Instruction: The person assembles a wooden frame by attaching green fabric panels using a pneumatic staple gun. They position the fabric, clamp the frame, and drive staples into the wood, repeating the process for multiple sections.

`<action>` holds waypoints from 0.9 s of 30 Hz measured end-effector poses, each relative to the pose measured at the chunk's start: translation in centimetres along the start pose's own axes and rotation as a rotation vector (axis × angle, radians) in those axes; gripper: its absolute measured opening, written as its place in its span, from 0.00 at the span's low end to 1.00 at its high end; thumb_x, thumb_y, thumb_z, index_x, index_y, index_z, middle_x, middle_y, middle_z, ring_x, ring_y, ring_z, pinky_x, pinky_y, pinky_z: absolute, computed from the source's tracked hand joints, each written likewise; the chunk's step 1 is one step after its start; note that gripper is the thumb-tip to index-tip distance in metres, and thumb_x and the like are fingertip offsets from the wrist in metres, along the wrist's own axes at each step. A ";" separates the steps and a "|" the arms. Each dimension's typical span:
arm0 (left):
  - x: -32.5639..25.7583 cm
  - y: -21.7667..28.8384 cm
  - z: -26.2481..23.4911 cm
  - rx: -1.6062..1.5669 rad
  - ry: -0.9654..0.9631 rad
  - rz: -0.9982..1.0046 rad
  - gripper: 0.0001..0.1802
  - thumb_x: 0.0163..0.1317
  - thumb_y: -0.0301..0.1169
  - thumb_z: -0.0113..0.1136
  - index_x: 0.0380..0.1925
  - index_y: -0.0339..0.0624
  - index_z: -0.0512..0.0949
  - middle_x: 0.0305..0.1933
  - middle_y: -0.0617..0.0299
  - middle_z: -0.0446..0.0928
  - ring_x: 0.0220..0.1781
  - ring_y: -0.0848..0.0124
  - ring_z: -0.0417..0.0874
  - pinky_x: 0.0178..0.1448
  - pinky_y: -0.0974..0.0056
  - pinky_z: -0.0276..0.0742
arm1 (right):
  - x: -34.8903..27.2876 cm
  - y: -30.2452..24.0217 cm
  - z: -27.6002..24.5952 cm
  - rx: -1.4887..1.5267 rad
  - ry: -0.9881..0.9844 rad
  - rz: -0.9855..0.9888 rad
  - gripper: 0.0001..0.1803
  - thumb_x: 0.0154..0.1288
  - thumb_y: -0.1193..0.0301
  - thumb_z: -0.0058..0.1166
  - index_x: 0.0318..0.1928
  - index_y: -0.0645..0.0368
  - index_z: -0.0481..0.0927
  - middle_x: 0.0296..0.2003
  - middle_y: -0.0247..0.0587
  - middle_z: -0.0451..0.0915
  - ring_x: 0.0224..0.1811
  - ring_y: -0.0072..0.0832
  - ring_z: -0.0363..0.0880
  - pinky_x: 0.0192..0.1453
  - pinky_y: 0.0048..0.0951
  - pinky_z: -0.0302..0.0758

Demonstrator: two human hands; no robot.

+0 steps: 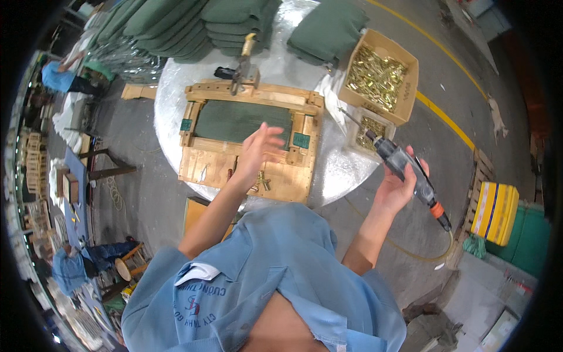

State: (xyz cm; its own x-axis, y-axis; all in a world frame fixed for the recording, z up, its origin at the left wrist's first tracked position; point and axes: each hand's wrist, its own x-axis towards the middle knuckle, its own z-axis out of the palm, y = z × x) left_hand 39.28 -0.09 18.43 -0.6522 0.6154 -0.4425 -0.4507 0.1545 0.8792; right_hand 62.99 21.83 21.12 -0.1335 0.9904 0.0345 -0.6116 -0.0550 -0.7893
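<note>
L hand [262,146] spread above jig [249,141], empty; R hand [399,185] gripping driver [404,170]. Risk: bit near L fingers, hose snag.

Pneumatic screwdriver [404,170], dark grey with an orange collar at its hose end, held tilted in the right hand [399,188] with its bit toward the small screw box, beside the wooden frame [252,141] with green fabric panel lying flat under the open left hand [261,149].
</note>
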 end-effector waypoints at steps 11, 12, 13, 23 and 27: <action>4.1 2.2 3.0 0.293 0.044 0.336 0.36 0.80 0.60 0.48 0.18 0.45 0.74 0.18 0.70 0.71 0.18 0.78 0.69 0.22 0.69 0.64 | -7.6 2.1 3.5 0.088 -0.250 0.261 0.28 0.65 0.73 0.62 0.65 0.48 0.69 0.61 0.56 0.81 0.63 0.67 0.80 0.69 0.65 0.78; 5.2 0.5 1.3 0.328 0.088 0.372 0.36 0.80 0.60 0.49 0.16 0.48 0.71 0.17 0.71 0.69 0.17 0.79 0.66 0.21 0.68 0.61 | -8.0 2.5 3.4 0.040 -0.268 0.266 0.28 0.66 0.72 0.61 0.65 0.48 0.69 0.61 0.56 0.80 0.63 0.67 0.80 0.67 0.65 0.80; 5.8 -0.8 -0.1 0.360 0.133 0.406 0.36 0.80 0.60 0.49 0.15 0.50 0.68 0.16 0.72 0.67 0.16 0.79 0.64 0.21 0.68 0.59 | -8.2 2.8 3.0 -0.010 -0.287 0.272 0.28 0.66 0.71 0.60 0.66 0.47 0.70 0.62 0.56 0.80 0.63 0.67 0.80 0.66 0.65 0.81; 1.7 -8.3 -9.1 -1.281 -0.144 -0.171 0.33 0.82 0.61 0.41 0.31 0.44 0.76 0.18 0.71 0.59 0.19 0.76 0.62 0.25 0.67 0.60 | -5.7 4.0 -2.5 -0.353 0.014 0.060 0.27 0.64 0.85 0.62 0.62 0.58 0.70 0.61 0.57 0.79 0.66 0.41 0.78 0.71 0.44 0.77; 1.6 -9.7 -6.7 -1.132 0.003 -0.238 0.28 0.83 0.55 0.43 0.50 0.41 0.80 0.33 0.63 0.76 0.38 0.69 0.79 0.43 0.65 0.77 | -2.7 9.4 -3.4 -0.485 -0.014 -0.114 0.26 0.64 0.85 0.64 0.61 0.59 0.72 0.60 0.56 0.80 0.62 0.41 0.81 0.67 0.42 0.82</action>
State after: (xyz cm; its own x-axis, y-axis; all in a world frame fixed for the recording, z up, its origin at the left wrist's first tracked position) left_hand 38.52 -5.79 8.04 -0.4785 0.6615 -0.5775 -0.8493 -0.5157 0.1130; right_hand 60.22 19.10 11.52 -0.0995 0.9848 0.1424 -0.1906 0.1216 -0.9741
